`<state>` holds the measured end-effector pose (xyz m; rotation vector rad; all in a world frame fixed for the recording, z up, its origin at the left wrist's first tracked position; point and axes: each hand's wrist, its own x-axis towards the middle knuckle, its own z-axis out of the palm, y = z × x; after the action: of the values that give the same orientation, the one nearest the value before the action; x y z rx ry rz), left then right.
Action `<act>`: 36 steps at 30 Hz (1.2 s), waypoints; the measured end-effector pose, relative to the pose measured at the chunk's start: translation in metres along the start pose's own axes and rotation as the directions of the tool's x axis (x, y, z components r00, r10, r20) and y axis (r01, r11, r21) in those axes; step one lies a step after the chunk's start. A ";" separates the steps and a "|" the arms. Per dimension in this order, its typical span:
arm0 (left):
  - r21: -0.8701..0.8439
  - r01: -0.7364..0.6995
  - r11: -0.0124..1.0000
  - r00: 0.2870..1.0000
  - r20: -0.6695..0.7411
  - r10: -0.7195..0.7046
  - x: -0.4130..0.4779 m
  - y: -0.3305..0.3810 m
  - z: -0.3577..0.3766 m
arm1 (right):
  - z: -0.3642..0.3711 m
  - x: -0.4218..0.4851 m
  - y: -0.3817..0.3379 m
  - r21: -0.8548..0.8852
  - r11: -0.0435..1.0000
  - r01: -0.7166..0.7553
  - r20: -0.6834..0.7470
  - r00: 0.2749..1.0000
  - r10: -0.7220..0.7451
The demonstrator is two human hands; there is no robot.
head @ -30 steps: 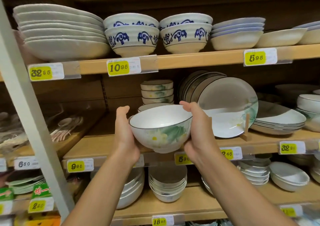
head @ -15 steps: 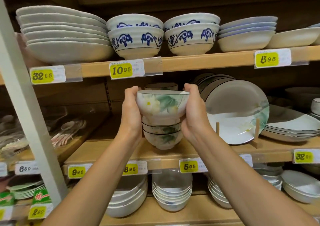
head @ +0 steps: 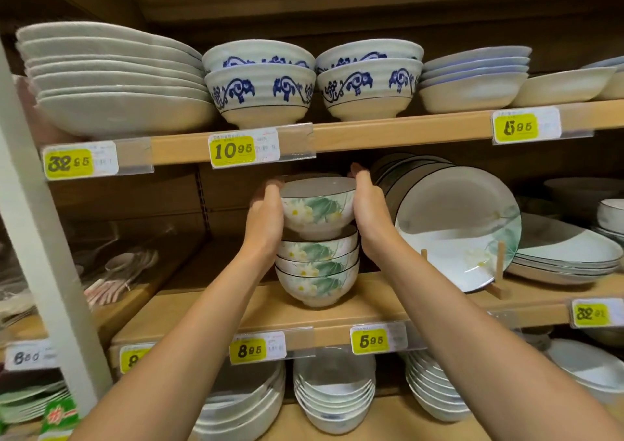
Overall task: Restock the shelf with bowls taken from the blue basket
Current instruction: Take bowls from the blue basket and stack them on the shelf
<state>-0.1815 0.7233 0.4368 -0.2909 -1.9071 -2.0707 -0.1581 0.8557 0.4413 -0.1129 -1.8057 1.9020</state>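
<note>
2 hands on 1 lotus-pattern bowl: left hand and right hand cupped on opposite sides, gripping it, probably to keep it level and centred. Sits on or just above a stack of 3 matching bowls on the middle shelf; contact unclear. Grouped by pattern, beside the matching plate. Lower price tags read 8.95 and 5.95; upper price tags read 32.95, 10.95, 5.95. No blue basket in view.

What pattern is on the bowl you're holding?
The bowl is white with green leaves, pale yellow-white flowers and a thin dark rim; the head view shows it best.
</note>
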 end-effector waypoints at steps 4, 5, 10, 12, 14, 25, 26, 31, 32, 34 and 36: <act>0.050 0.071 0.996 0.997 -0.036 -0.069 0.005 -0.019 0.001 | 0.001 0.004 0.014 -0.084 0.993 -0.079 0.019 0.997 0.081; 0.048 0.086 0.995 0.996 -0.035 -0.084 0.004 -0.021 0.001 | 0.001 0.005 0.018 -0.088 0.992 -0.096 0.024 0.995 0.098; 0.018 0.117 0.993 0.991 -0.062 -0.116 0.001 -0.031 0.001 | 0.003 0.005 0.031 -0.101 0.987 -0.129 0.033 0.991 0.133; 0.016 0.133 0.991 0.990 -0.048 -0.132 0.001 -0.035 -0.001 | 0.003 0.006 0.034 -0.104 0.986 -0.128 0.032 0.991 0.132; -0.001 0.129 0.992 0.991 -0.046 -0.129 0.001 -0.037 -0.001 | 0.003 0.008 0.038 -0.112 0.986 -0.125 0.031 0.991 0.130; 0.038 0.120 0.992 0.992 -0.053 -0.118 0.001 -0.048 -0.003 | -0.001 0.013 0.053 -0.094 0.991 -0.098 0.055 0.993 0.103; 0.052 0.118 0.992 0.992 -0.057 -0.115 0.002 -0.048 -0.003 | -0.002 0.014 0.054 -0.087 0.992 -0.095 0.058 0.993 0.100; 0.097 0.152 0.984 0.988 -0.054 -0.147 0.002 -0.050 -0.006 | -0.008 0.012 0.054 -0.060 0.993 -0.106 0.071 0.991 0.110; 0.111 0.161 0.981 0.986 -0.056 -0.156 0.002 -0.050 -0.007 | -0.008 0.010 0.053 -0.062 0.993 -0.097 0.078 0.992 0.102; 0.122 0.144 0.982 0.987 -0.083 -0.135 -0.002 -0.046 -0.008 | -0.011 0.006 0.050 -0.079 0.995 -0.066 0.085 0.994 0.072; 0.111 0.092 0.989 0.989 -0.124 -0.079 -0.010 -0.041 -0.011 | -0.016 -0.001 0.046 -0.119 0.993 0.013 0.068 0.998 -0.004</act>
<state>-0.1865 0.7162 0.3947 -0.0578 -1.9904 -1.9713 -0.1651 0.8704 0.3951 -0.0828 -1.9622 1.8115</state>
